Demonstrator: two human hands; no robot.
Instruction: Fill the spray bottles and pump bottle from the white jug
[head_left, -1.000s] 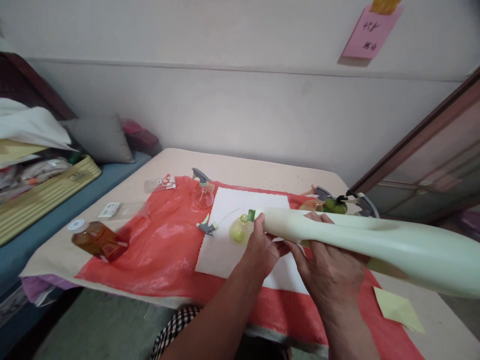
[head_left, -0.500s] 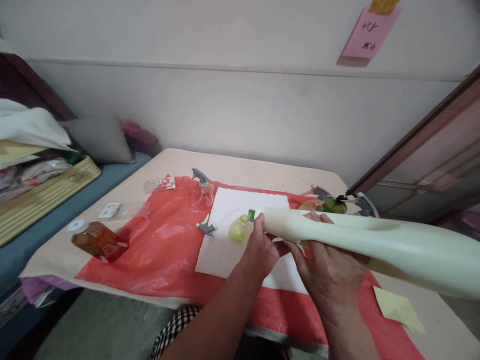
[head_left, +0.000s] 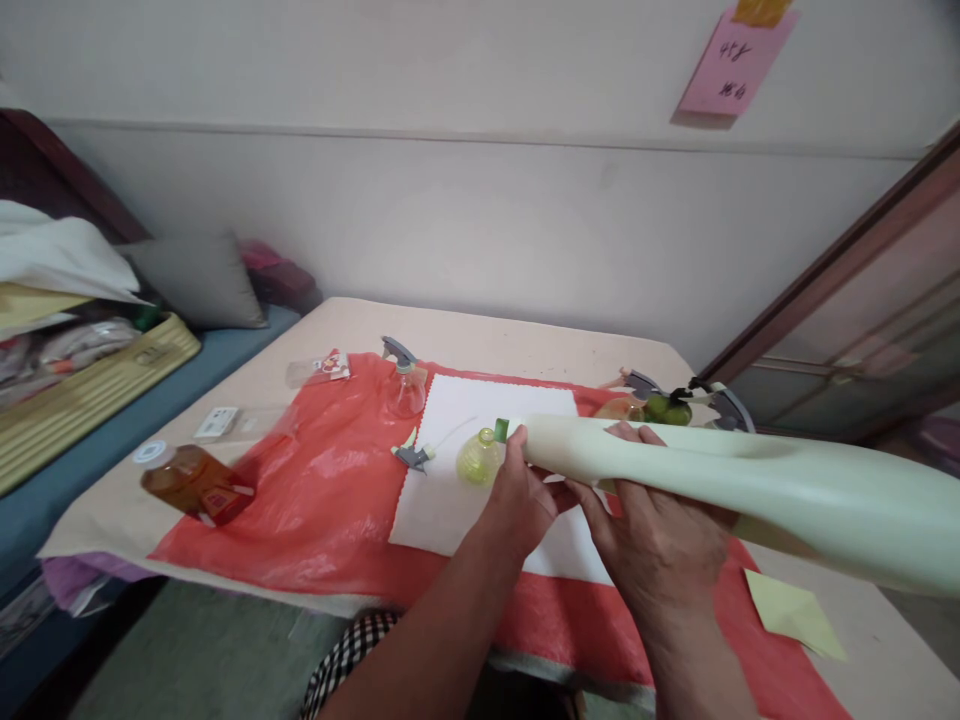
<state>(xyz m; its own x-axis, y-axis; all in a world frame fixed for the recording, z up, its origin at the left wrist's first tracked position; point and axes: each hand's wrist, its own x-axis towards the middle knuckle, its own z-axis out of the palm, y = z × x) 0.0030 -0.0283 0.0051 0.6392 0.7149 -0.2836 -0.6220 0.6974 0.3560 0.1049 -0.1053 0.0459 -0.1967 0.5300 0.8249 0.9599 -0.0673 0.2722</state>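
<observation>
A long, pale green plastic jug [head_left: 750, 475] lies nearly level across the right side, its narrow end pointing left. My left hand [head_left: 517, 495] grips the narrow end, fingers wrapped round from below. Further right, my right hand [head_left: 652, 530] is closed round its handle part, two fingertips showing on top. A dark green spout tip [head_left: 502, 430] sits right by the mouth of a small yellow-green ribbed bottle [head_left: 478, 460]. That bottle stands without its top on a white sheet [head_left: 442, 510]. To its left lies a grey spray head [head_left: 412, 456] with a thin tube. Any liquid flow is too small to tell.
Red plastic [head_left: 330, 500] covers much of the table. A clear spray bottle [head_left: 406, 390] stands behind left, an amber-liquid bottle [head_left: 196, 480] far left. More spray bottles stand behind the jug, near a green bottle [head_left: 667, 408]. Yellow paper [head_left: 795, 612] lies front right.
The view has shifted very slightly. Both hands and the jug hold nearly the same position, with the spout tip still at the small bottle's mouth.
</observation>
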